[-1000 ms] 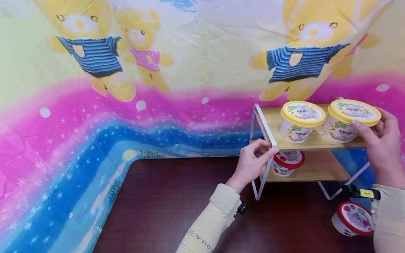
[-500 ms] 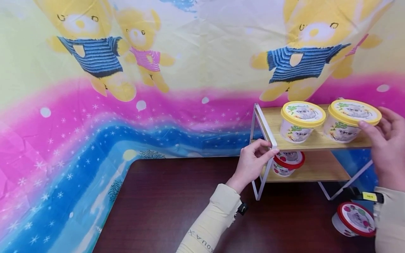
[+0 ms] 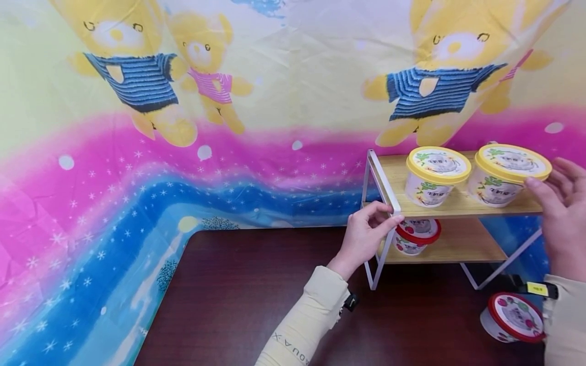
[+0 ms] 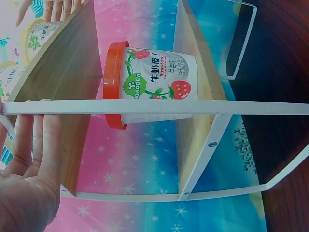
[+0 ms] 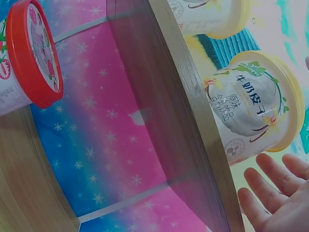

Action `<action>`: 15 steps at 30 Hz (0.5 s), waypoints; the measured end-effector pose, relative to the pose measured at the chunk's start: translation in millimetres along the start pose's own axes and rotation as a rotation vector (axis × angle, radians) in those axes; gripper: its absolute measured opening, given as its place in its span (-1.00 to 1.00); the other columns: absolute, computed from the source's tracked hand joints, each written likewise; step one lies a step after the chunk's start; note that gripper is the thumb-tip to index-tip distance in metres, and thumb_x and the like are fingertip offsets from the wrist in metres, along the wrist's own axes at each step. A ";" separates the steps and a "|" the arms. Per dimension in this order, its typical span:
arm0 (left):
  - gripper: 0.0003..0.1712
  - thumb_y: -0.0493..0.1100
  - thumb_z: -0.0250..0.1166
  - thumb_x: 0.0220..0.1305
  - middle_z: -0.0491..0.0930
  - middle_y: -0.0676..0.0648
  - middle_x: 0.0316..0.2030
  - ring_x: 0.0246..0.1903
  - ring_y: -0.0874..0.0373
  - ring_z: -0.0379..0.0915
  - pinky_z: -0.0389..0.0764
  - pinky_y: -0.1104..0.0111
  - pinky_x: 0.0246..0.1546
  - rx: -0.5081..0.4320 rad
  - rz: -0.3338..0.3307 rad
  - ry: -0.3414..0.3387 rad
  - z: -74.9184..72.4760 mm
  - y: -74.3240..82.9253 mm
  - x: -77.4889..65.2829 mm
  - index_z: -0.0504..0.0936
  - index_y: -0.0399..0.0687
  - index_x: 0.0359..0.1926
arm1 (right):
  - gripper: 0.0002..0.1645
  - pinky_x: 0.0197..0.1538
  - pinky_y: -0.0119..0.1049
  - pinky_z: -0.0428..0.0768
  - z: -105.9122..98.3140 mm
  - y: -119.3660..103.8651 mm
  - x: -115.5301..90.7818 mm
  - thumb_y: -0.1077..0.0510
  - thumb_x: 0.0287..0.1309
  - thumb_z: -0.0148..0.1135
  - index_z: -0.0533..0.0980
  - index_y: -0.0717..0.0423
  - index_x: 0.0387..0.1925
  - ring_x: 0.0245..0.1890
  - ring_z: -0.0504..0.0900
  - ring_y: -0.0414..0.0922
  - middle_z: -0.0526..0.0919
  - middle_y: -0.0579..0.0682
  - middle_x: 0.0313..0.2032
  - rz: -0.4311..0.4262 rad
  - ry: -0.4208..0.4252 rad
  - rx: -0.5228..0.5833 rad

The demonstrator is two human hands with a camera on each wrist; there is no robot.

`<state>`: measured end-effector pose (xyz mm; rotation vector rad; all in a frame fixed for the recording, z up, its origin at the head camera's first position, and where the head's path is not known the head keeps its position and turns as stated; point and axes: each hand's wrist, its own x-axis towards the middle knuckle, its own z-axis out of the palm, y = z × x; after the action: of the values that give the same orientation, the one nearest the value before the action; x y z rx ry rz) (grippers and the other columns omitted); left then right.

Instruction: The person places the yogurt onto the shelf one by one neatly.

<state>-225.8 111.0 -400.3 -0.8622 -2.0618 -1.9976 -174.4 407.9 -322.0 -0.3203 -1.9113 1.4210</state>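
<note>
Two white tubs with yellow lids stand side by side on the upper board of a two-tier shelf rack (image 3: 462,211): a left tub (image 3: 432,189) and a right tub (image 3: 492,189). My right hand (image 3: 569,218) is beside the right tub with fingers spread, thumb tip right at its lid. In the right wrist view, a gap shows between the fingers (image 5: 275,193) and that tub. My left hand (image 3: 366,236) pinches the rack's white metal frame (image 4: 145,106) at the upper front left corner. A red-lidded strawberry tub (image 4: 159,84) sits on the lower board.
Another red-lidded tub (image 3: 515,317) stands on the dark wooden table (image 3: 256,305) at the front right, partly overlapped by the right sleeve (image 3: 565,315). A cloth backdrop (image 3: 293,101) printed with bears hangs right behind the table and rack.
My right hand has drawn off the right yellow-lidded tub, moving slightly right while its fingers spread. The tubs and my left hand have stayed put.
</note>
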 end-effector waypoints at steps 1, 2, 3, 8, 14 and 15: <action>-0.83 -0.08 0.39 0.38 0.58 0.16 -0.40 -0.41 0.34 0.50 0.65 0.42 -0.38 0.000 -0.001 0.000 0.0 0.0 -0.1 0.68 -0.01 -0.09 | -0.37 0.30 -0.60 0.22 -0.1 -0.1 -0.2 0.23 0.47 0.13 0.25 -0.08 0.48 0.34 0.32 -0.21 0.38 -0.07 0.41 0.005 0.003 0.025; -0.83 -0.08 0.39 0.38 0.58 0.16 -0.40 -0.40 0.34 0.51 0.65 0.42 -0.38 0.001 -0.001 -0.001 0.0 0.0 -0.2 0.68 0.00 -0.09 | -0.37 0.30 -0.60 0.22 -0.2 -0.3 -0.5 0.23 0.47 0.13 0.26 -0.08 0.48 0.34 0.32 -0.21 0.39 -0.07 0.41 0.008 0.007 0.031; -0.83 -0.08 0.39 0.38 0.58 0.16 -0.40 -0.41 0.34 0.51 0.65 0.42 -0.38 0.001 -0.001 -0.001 0.0 0.0 -0.1 0.68 0.00 -0.09 | -0.37 0.29 -0.60 0.22 -0.3 -0.6 -0.9 0.24 0.47 0.14 0.26 -0.08 0.48 0.34 0.33 -0.21 0.39 -0.06 0.40 0.009 0.011 0.042; -0.83 -0.08 0.39 0.38 0.59 0.15 -0.40 -0.41 0.34 0.51 0.66 0.41 -0.37 -0.005 0.001 0.000 -0.1 -0.3 0.1 0.68 -0.01 -0.09 | -0.37 0.30 -0.58 0.23 -1.3 0.4 -3.4 0.23 0.47 0.13 0.26 -0.08 0.48 0.35 0.34 -0.21 0.40 -0.08 0.40 -0.010 0.022 0.006; -0.83 -0.08 0.39 0.38 0.59 0.15 -0.39 -0.40 0.34 0.52 0.66 0.42 -0.37 -0.006 0.006 -0.003 -0.2 -1.3 0.3 0.68 -0.01 -0.09 | -0.37 0.32 -0.57 0.21 -4.2 3.1 -8.1 0.23 0.47 0.13 0.26 -0.05 0.48 0.37 0.33 -0.20 0.39 -0.05 0.40 -0.040 0.045 -0.006; -0.83 -0.08 0.39 0.37 0.59 0.15 -0.40 -0.40 0.34 0.52 0.65 0.42 -0.37 -0.005 0.008 -0.002 -0.3 -1.4 0.4 0.68 -0.01 -0.09 | -0.37 0.32 -0.57 0.21 -4.4 3.0 -8.7 0.22 0.47 0.13 0.27 -0.04 0.48 0.36 0.34 -0.20 0.40 -0.05 0.40 -0.044 0.047 -0.006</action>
<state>-226.9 110.9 -401.2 -0.8728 -2.0517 -1.9991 -166.0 407.1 -327.7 -0.3101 -1.8739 1.3678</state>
